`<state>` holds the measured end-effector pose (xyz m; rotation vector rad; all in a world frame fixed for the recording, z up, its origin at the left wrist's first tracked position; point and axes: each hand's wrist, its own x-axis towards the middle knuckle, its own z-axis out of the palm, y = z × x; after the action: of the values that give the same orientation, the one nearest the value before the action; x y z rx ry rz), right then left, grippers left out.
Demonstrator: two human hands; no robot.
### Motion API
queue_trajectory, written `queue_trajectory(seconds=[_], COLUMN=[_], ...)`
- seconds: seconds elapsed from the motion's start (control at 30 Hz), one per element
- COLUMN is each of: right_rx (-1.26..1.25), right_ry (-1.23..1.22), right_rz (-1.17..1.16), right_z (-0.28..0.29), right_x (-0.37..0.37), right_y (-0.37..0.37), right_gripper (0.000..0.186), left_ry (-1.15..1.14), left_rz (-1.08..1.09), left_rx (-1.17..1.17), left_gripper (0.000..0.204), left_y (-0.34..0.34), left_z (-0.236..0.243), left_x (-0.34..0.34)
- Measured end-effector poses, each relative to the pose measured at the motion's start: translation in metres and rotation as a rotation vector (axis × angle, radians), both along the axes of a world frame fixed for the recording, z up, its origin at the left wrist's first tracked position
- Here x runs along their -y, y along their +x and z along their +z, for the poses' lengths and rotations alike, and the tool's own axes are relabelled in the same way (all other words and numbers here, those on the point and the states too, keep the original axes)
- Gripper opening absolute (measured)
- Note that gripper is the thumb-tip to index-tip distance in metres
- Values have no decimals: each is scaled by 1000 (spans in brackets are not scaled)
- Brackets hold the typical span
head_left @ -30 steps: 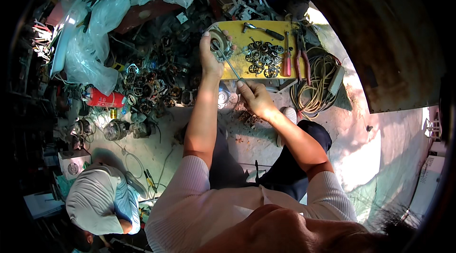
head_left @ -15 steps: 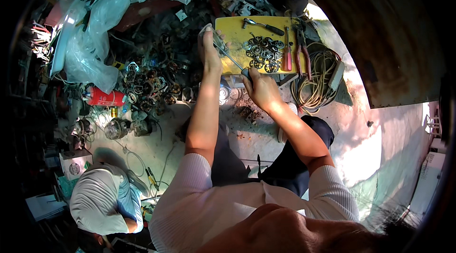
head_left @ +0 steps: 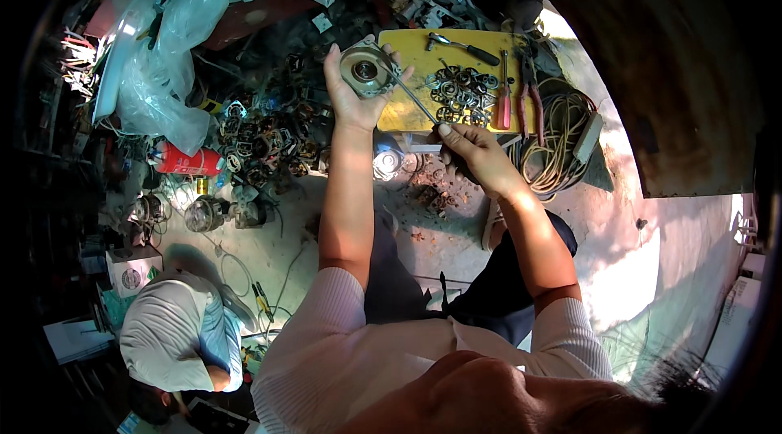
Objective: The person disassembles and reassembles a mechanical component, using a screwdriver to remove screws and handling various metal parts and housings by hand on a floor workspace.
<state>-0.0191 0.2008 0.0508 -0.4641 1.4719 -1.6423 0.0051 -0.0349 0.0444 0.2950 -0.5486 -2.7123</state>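
A round metal motor end cover (head_left: 358,69) rests in my left hand (head_left: 355,111), its hollow side facing up, with my fingers and thumb around its rim. My right hand (head_left: 482,161) is closed on a screwdriver (head_left: 420,104); most of the handle is hidden in the fist. The blade slants up to the cover's right edge; whether it touches cannot be made out. Beneath is a yellow board (head_left: 397,118), bearing a heap of dark metal rings (head_left: 462,92), a ratchet wrench (head_left: 466,48), a red-handled screwdriver (head_left: 504,106) and red-handled pliers (head_left: 533,100).
A cable coil (head_left: 554,145) lies right of the board. To the left are a heap of motor parts (head_left: 265,137), a red cylinder (head_left: 189,160) and plastic sheeting (head_left: 159,100). Another person (head_left: 167,332) crouches at lower left. Brown debris (head_left: 436,188) litters the floor near my feet.
My left hand has turned the cover from nearly edge-on to show its hollow inside. My right hand and the screwdriver have shifted slightly right and down. The whole view has shifted a little.
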Motion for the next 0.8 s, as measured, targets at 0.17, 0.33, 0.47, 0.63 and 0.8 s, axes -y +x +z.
queue_trajectory(seconds=[0.17,0.33,0.47,0.63,0.8], right_rx=[181,226,224,235,266], right_ry=[54,37,28,37,19], right_rz=[56,85,67,68,74], right_z=[11,14,14,15,17], right_x=[-10,-16,-16,-16,-15], right_y=[-10,-9,-8,-7,-6], right_gripper=[38,38,38,40,41], left_ry=[-106,-168,-177,-188,-220], left_rz=[-43,-89,-125,-129,-119], left_rx=[-27,-93,-131,-138,-128], left_gripper=[62,64,65,66,65], left_y=[-5,-6,-7,-8,-8], left_z=[6,4,2,2,3], left_x=[-14,-16,-18,-19,-21])
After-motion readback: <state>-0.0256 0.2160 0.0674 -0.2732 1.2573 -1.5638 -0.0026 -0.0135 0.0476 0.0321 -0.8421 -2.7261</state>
